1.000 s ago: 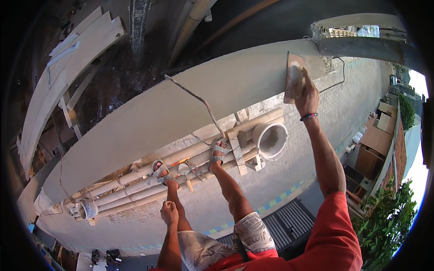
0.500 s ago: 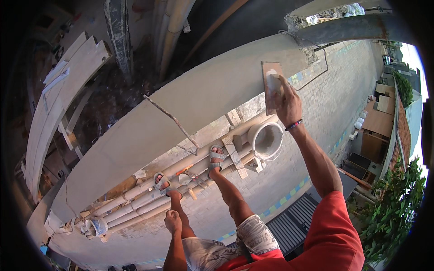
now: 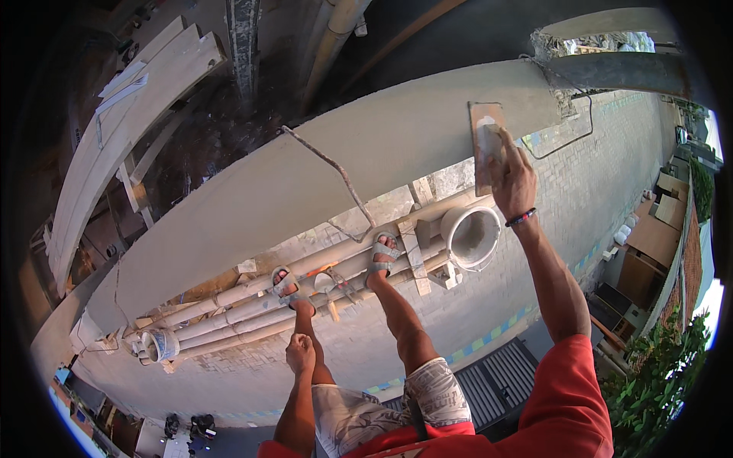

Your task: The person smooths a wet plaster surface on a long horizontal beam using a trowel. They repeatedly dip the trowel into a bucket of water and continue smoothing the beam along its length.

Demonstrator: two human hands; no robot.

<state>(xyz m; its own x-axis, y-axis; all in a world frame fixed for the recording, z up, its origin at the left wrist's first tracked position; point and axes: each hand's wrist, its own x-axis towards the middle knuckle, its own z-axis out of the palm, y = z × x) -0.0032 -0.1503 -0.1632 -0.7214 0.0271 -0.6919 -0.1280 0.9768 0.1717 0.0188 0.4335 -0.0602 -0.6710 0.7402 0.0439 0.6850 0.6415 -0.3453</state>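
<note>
My right hand (image 3: 513, 177) grips the handle of a flat, orange-brown plastering float (image 3: 482, 153). The float's plate lies against the smooth grey plastered face of a long beam (image 3: 416, 126), near its right end. Lower down, my left hand (image 3: 300, 353) is held in a fist beside my left leg; no object shows in it. A white bucket (image 3: 450, 229) with wet grey residue inside hangs or rests by the poles below my right hand. My sandalled feet stand on the bamboo poles (image 3: 252, 313).
A bent metal rod (image 3: 328, 162) juts from the beam. Between my feet lie a small pale container (image 3: 324, 283) and tools. Another bucket (image 3: 161, 346) sits at the poles' far left end. Far below are paving (image 3: 595, 145) and a dark slatted gate (image 3: 496, 374).
The whole view has shifted, so most things sit farther right in the picture. My right hand still holds the float on the beam, slightly farther from its right end. My left hand stays closed.
</note>
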